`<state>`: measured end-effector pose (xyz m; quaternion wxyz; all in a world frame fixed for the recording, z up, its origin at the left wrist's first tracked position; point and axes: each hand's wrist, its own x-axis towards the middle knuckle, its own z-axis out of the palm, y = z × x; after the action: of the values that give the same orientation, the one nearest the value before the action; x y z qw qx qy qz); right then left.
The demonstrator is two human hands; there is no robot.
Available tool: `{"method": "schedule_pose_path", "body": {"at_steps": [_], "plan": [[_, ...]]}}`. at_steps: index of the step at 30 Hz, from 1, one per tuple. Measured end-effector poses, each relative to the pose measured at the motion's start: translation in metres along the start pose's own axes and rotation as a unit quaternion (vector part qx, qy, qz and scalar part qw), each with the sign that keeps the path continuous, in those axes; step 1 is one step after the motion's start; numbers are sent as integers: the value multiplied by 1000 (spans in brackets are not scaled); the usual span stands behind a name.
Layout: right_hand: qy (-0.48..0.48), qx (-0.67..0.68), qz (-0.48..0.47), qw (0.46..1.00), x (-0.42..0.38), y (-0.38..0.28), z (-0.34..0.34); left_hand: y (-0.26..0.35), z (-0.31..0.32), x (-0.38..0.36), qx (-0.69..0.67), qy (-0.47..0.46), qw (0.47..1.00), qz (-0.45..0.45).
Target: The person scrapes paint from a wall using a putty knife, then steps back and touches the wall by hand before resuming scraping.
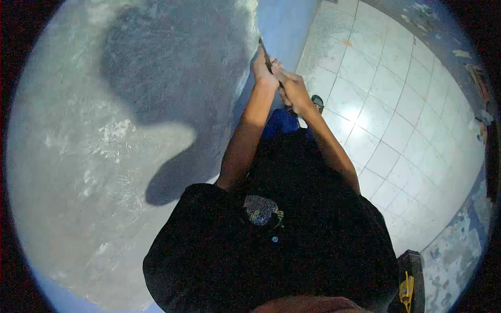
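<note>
Both of my hands are closed on a long, thin dark tool [265,52], whose far end touches the edge where the rough grey wall surface [172,88] meets a smooth blue strip [287,31]. My left hand [263,70] wraps the tool farther forward. My right hand [293,91] grips it just behind and to the right, nearer my body. The tool's exact shape is partly hidden by my fingers.
White floor tiles [386,104] spread out on the right, bounded by a patchy blue wall [469,57]. A dark box-like object [414,261] with a yellow item [406,289] stands at the lower right. My green-edged shoe [317,100] shows beyond my right forearm.
</note>
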<state>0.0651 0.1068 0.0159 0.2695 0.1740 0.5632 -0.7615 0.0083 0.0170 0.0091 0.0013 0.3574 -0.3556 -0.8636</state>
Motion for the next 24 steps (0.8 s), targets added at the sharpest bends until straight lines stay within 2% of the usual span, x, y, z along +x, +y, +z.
{"method": "schedule_pose_path", "body": {"at_steps": [1,2,5,6,9,10,13,14,16,17,18,20,21,22,23,24], "plan": [[7,-18,-32,999,-1,6,4,-1,-6,2,38,23,999,8],[22,-2,-3,1000,3,8,2,-7,-11,14,-27,5,999,-34],[-9,27,55,998,-23,-20,-4,-7,-8,-9,-83,-23,996,-32],[-12,2,51,999,-29,-23,1,-12,-44,11,-113,-194,974,-41],[98,-44,-118,987,10,14,11,-3,-42,4,-39,-148,982,-109],[89,-22,-95,991,26,20,6,2,-50,3,-46,-199,967,-154],[138,52,-65,987,52,18,-8,-8,-88,-17,181,-173,968,-8],[116,47,-74,989,51,13,-13,-26,-138,-14,235,-266,933,57],[67,13,-97,993,45,-6,-21,-27,-172,-32,449,-243,852,115],[42,-7,-103,994,45,-18,-23,-28,-176,-50,502,-90,860,-22],[26,-43,-131,990,48,-31,-26,-78,-255,-30,630,-108,722,266],[4,-110,-176,978,47,-46,-36,-115,-343,-39,647,-64,693,313],[3,-132,-211,968,46,-51,-39,-155,-410,-24,740,4,596,311],[2,-154,-248,956,55,-65,-39,-150,-441,-39,830,-4,550,90],[-1,-174,-288,942,62,-76,-37,-166,-470,-70,761,21,649,-17],[-6,-183,-297,937,64,-88,-37,-171,-472,-114,602,91,787,-103]]}}
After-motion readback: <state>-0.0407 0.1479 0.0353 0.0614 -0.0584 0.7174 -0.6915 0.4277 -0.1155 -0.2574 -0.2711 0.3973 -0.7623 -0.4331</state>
